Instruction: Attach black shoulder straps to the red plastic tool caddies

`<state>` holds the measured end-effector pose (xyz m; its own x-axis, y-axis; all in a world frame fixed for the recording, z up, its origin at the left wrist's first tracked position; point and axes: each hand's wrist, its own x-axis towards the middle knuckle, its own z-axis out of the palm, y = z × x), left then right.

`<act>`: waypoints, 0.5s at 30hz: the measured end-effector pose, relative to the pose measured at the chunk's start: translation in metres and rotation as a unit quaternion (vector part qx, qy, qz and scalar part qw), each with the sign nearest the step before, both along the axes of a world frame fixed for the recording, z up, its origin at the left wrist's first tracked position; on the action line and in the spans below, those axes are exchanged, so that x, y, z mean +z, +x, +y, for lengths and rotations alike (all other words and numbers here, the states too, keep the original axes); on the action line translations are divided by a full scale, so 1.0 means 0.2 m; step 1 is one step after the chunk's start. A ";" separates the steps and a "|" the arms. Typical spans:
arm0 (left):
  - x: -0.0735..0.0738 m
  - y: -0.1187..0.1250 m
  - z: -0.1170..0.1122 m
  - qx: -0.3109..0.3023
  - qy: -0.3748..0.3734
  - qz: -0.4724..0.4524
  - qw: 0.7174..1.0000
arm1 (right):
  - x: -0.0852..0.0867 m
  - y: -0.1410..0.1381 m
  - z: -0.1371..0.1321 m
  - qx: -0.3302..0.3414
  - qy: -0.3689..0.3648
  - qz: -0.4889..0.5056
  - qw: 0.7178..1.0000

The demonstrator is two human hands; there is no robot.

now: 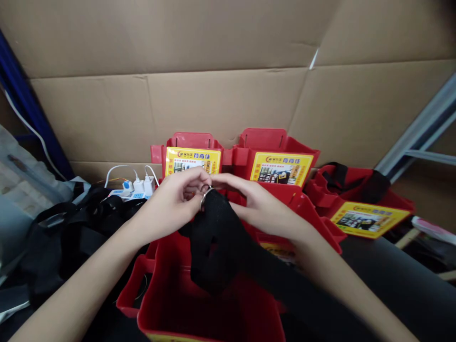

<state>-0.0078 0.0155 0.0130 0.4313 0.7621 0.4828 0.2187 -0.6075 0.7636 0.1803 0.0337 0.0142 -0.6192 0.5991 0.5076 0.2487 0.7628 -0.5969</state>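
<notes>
My left hand (pixel 180 202) is closed, its thumb and fingers pinching a shiny metal ring (pixel 204 197) at the end of a wide black strap (pixel 221 228). From the other side, my right hand (pixel 254 204) meets it at the ring, its fingertips closed on the strap's end; part of its grip is hidden behind the strap. The strap hangs over an open red plastic bin (pixel 146 308) and trails off to the lower right. The bin has a loop-shaped holder on its left side.
Behind stand more red bins with yellow labels (pixel 281 168). At right, another red bin (pixel 320 202) holds black straps. Black webbing (pixel 78 237) is heaped at left beside a power strip with chargers (pixel 138 185). A cardboard wall (pixel 221 104) closes the back.
</notes>
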 end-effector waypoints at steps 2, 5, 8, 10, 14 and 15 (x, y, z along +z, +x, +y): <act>0.00 0.00 -0.01 0.007 0.023 0.023 0.999 | -0.01 -0.02 0.00 -0.025 0.025 -0.009 0.999; 0.03 -0.03 -0.03 0.031 0.074 0.066 0.995 | -0.01 0.01 0.03 -0.095 0.070 0.009 0.993; 0.07 -0.08 -0.06 0.050 0.114 0.130 0.984 | 0.01 0.11 0.11 -0.239 0.121 0.038 0.963; 0.08 -0.10 -0.07 0.051 0.116 0.164 0.978 | 0.02 0.17 0.15 -0.344 0.139 0.010 0.928; 0.07 -0.10 -0.07 0.073 0.118 0.190 0.972 | 0.03 0.16 0.10 -0.303 0.191 -0.102 0.928; 0.06 -0.08 -0.07 0.083 0.116 0.196 0.970 | 0.03 0.13 0.07 -0.233 0.210 -0.115 0.942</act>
<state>-0.0246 0.0015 0.0256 0.4979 0.7273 0.4723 0.5741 -0.6847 0.4490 0.2059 0.0471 0.0206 -0.4605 0.6092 0.6457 0.7016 0.6954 -0.1557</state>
